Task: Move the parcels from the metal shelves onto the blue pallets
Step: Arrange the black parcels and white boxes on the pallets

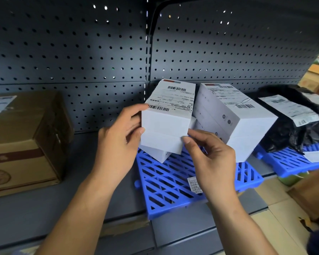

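A white box parcel point(167, 124) with a shipping label on top sits tilted above the blue pallet point(166, 183), resting on a smaller white box point(161, 155). My left hand point(121, 142) grips its left side, fingers on the top edge and thumb on the front face. My right hand point(208, 157) pinches its lower right corner. A second stack of white boxes point(236, 118) stands to the right on the same pallet.
A brown cardboard box point(24, 140) sits on the grey metal shelf point(50, 210) at left. A black plastic-wrapped parcel point(291, 116) lies on a second blue pallet point(291, 162) at right. Perforated metal back panels rise behind. More cardboard boxes show at the far right.
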Demonstrator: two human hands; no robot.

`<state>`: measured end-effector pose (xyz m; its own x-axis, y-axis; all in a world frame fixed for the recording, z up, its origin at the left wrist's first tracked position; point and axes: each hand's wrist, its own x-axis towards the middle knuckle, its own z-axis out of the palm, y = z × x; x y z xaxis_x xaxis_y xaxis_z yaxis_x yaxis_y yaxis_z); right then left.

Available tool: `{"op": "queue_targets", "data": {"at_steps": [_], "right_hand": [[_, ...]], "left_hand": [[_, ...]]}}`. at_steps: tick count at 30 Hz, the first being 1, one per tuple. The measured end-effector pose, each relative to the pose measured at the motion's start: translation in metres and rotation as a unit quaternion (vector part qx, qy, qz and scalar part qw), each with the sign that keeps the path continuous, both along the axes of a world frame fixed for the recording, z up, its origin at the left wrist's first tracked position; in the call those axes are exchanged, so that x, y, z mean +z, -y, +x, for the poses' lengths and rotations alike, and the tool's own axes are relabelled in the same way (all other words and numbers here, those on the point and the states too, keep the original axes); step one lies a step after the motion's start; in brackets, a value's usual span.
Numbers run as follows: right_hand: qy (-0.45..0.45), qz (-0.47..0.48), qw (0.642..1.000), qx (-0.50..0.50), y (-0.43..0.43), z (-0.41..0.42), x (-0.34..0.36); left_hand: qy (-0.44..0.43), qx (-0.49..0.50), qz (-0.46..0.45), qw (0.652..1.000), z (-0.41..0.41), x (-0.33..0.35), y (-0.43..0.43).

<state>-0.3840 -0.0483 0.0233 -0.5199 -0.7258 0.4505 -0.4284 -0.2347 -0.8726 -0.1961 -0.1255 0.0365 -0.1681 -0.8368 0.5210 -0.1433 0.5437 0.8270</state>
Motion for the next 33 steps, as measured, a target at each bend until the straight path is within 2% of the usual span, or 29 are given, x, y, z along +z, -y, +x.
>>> {"op": "queue_targets", "data": {"at_steps": [3, 5, 7, 10, 13, 25, 33], "right_hand": [[0.030, 0.011, 0.999, 0.014, -0.003, 0.003, -0.002], [0.025, 0.030, 0.999, 0.025, -0.006, 0.005, -0.005], [0.010, 0.051, 0.998, 0.042, -0.009, 0.007, -0.007], [-0.039, 0.072, 0.995, 0.050, -0.011, 0.009, -0.010], [-0.056, 0.097, 0.992, 0.053, -0.009, 0.006, -0.009], [-0.038, 0.130, 0.985, 0.104, -0.009, 0.007, -0.008], [-0.055, 0.145, 0.984, 0.087, -0.007, -0.003, -0.011]], "left_hand": [[0.002, -0.006, 0.031, 1.000, 0.004, -0.001, 0.003], [0.052, 0.005, 0.045, 0.998, 0.007, -0.005, 0.007], [0.097, 0.007, 0.073, 0.993, 0.009, -0.009, 0.013], [0.120, -0.023, 0.105, 0.987, 0.010, -0.012, 0.016], [0.163, -0.021, 0.088, 0.982, 0.011, -0.013, 0.015], [0.121, 0.001, 0.077, 0.990, 0.016, -0.014, 0.001], [0.100, 0.029, 0.097, 0.990, 0.013, -0.015, -0.017]]}}
